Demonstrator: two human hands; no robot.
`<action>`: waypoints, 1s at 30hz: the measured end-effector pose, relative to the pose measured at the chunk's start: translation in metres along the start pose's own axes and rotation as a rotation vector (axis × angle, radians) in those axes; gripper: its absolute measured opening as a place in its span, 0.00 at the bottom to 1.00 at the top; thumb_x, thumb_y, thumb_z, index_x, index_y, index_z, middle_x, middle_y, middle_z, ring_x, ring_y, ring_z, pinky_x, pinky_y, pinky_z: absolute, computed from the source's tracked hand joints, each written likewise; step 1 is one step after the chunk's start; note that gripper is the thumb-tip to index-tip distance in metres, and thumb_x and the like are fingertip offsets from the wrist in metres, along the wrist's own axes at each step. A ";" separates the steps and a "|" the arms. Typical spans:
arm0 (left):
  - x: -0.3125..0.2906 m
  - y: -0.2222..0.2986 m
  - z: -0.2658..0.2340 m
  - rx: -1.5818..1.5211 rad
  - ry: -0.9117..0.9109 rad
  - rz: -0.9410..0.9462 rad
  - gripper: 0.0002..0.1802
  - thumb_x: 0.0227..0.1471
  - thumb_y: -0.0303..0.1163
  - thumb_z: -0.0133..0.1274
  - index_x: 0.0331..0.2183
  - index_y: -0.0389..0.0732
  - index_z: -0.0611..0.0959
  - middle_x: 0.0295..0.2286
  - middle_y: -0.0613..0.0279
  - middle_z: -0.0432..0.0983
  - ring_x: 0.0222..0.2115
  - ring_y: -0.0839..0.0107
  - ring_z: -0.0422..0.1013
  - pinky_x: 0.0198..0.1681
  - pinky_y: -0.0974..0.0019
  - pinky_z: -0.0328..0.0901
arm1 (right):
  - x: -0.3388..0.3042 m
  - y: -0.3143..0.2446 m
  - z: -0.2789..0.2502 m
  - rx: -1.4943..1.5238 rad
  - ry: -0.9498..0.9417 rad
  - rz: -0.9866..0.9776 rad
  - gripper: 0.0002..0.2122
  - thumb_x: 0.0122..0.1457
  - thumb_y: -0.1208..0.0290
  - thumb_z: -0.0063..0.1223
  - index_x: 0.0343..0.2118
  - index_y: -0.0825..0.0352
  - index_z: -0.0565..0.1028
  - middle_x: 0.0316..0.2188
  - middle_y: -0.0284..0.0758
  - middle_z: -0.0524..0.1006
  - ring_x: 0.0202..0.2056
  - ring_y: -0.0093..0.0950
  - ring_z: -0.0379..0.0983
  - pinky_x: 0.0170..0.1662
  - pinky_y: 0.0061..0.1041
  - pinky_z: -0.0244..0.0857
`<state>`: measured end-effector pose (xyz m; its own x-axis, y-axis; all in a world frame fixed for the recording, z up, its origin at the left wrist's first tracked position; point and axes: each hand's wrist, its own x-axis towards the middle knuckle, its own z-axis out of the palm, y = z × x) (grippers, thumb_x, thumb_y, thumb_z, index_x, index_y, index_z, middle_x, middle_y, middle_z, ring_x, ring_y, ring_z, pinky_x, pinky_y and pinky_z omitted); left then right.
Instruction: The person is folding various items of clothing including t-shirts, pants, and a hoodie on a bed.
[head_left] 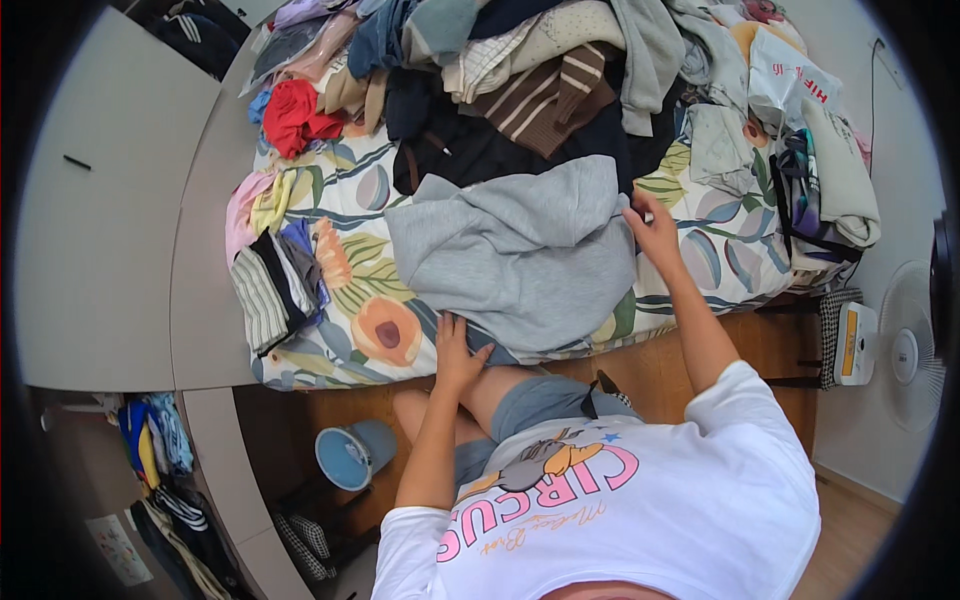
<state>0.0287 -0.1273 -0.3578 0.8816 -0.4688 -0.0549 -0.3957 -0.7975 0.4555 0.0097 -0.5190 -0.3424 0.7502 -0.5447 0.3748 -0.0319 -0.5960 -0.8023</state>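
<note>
A light grey sweatshirt [520,250] lies loosely spread and wrinkled near the front of the bed. My left hand [457,358] rests at its near lower edge, fingers stretched and lying flat. On the opposite side, my right hand [652,230] has its fingers bent in a pinch at the upper right edge of the sweatshirt. Beyond it, dark clothing [520,150] and a brown striped knit [545,105] belong to a large heap.
Small folded clothes [270,290] sit at the bed's left, near a red garment [298,118]. Folded clothes [835,175] and a white bag [790,80] lie at the right. A blue bucket [355,453] stands on the floor; a white fan [908,350] is at right.
</note>
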 end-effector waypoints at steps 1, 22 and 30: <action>-0.007 -0.003 0.006 -0.133 0.003 -0.052 0.41 0.37 0.38 0.61 0.51 0.30 0.65 0.52 0.35 0.54 0.56 0.44 0.49 0.58 0.54 0.46 | 0.011 0.015 0.008 -0.003 -0.001 -0.002 0.18 0.51 0.59 0.54 0.37 0.71 0.74 0.26 0.37 0.75 0.28 0.29 0.71 0.35 0.26 0.65; -0.133 0.008 -0.109 -2.021 0.165 -0.273 0.27 0.47 0.31 0.40 0.49 0.29 0.66 0.45 0.45 0.68 0.45 0.57 0.68 0.50 0.58 0.62 | -0.132 -0.176 0.019 -0.071 -1.190 -0.724 0.27 0.37 0.48 0.61 0.39 0.59 0.72 0.29 0.31 0.75 0.35 0.31 0.71 0.47 0.35 0.56; -0.163 0.022 -0.191 -1.799 0.623 -0.076 0.30 0.49 0.40 0.37 0.49 0.28 0.66 0.47 0.42 0.65 0.46 0.53 0.67 0.51 0.53 0.60 | -0.074 -0.134 -0.004 -0.368 -1.076 -0.683 0.18 0.35 0.63 0.64 0.33 0.59 0.75 0.26 0.33 0.76 0.35 0.31 0.72 0.53 0.39 0.52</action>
<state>-0.0744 0.0043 -0.1690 0.9983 0.0544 -0.0206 -0.0211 0.6686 0.7433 -0.0442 -0.4009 -0.2605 0.8271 0.5607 -0.0398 0.5103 -0.7786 -0.3651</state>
